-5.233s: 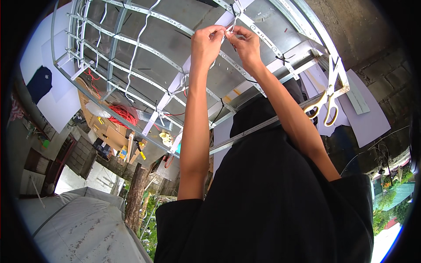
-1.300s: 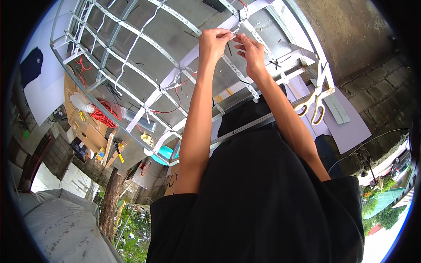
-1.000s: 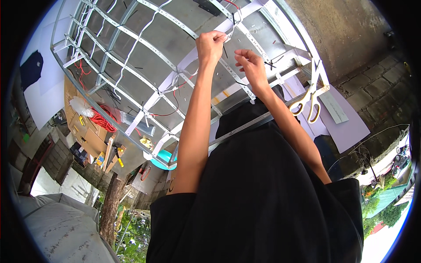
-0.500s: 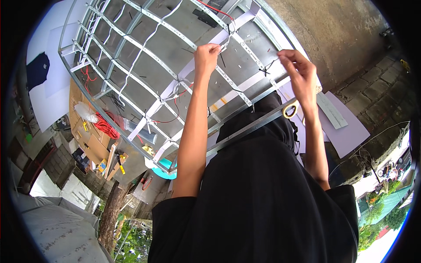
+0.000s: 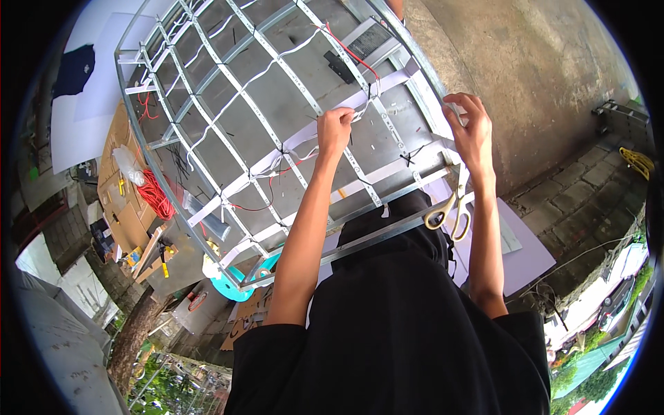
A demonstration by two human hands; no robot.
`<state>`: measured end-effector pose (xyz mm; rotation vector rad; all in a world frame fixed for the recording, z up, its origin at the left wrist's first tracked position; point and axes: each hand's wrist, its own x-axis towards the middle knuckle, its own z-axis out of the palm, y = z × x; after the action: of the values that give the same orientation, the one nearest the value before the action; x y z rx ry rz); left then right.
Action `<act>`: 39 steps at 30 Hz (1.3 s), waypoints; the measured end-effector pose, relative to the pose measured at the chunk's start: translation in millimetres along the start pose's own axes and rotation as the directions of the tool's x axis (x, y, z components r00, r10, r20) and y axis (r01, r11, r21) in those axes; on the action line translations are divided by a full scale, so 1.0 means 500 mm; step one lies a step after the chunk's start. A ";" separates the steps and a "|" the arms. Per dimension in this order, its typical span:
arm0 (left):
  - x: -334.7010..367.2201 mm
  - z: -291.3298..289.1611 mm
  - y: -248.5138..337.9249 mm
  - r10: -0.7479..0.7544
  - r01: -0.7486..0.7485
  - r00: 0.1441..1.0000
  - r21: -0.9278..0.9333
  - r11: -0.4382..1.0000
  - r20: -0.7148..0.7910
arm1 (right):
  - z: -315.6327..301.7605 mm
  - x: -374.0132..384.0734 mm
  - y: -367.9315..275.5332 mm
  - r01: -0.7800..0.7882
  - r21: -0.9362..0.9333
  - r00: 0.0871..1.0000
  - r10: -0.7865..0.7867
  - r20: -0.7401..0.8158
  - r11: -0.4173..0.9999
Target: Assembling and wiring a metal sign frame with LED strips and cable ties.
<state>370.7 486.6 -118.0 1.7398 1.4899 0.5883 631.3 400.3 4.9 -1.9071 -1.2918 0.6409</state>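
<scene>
My left hand is closed in a pinch on a thin white wire above the metal frame. White LED strips run across this frame in rows, crossed by white bands. My right hand is at the frame's right edge, its fingers loosely curled and thumb apart, with nothing visible between them. Left of it, a black cable tie sits on the end of a strip. Scissors with pale handles hang or lie by the near right corner, beside my right forearm.
Red wire lies coiled on cardboard at the left, near pliers with yellow handles. A turquoise reel is under the frame's near left corner. White sheets lie at the right. A dark block shows beneath the far strips.
My right hand has moved away from the cable tie's tail, its thumb and fingers now apart. The view has shifted, showing more of the scissors. My left hand keeps its pinch.
</scene>
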 end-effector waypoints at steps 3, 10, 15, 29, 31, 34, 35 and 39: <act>0.001 0.008 0.013 0.006 -0.004 0.999 -0.061 0.998 0.036 | 0.012 0.034 0.034 0.087 -0.101 0.996 -0.088 -0.005 0.991; 0.001 0.020 0.015 -0.032 0.032 0.999 -0.097 0.995 0.006 | 0.076 0.101 0.073 0.106 -0.152 0.994 -0.107 -0.001 0.983; 0.003 0.030 -0.004 0.028 -0.027 0.999 0.030 0.999 -0.024 | 0.098 0.097 0.062 0.117 -0.209 0.992 -0.106 0.064 0.971; 0.001 0.022 -0.003 -0.065 0.050 0.996 -0.223 0.973 -0.062 | 0.090 0.105 0.058 0.106 -0.235 0.990 -0.081 0.115 0.966; 0.002 0.033 -0.017 -0.067 0.056 0.996 -0.175 0.983 -0.058 | 0.093 0.105 0.058 0.120 -0.227 0.989 -0.096 0.113 0.967; 0.005 0.043 -0.004 -0.069 0.063 0.997 -0.128 0.990 -0.042 | 0.087 0.104 0.062 0.090 -0.248 0.992 -0.064 0.109 0.964; 0.002 0.045 -0.005 -0.079 0.077 0.996 -0.066 0.995 -0.038 | 0.087 0.102 0.053 0.071 -0.246 0.992 -0.043 0.119 0.967; 0.004 0.057 -0.014 -0.040 0.037 0.995 -0.035 0.999 -0.092 | 0.095 0.109 0.050 0.050 -0.248 0.993 -0.021 0.120 0.967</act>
<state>388.0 481.8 -141.0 1.6749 1.5658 0.6782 630.2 459.2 -43.8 -2.0685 -1.5400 0.6013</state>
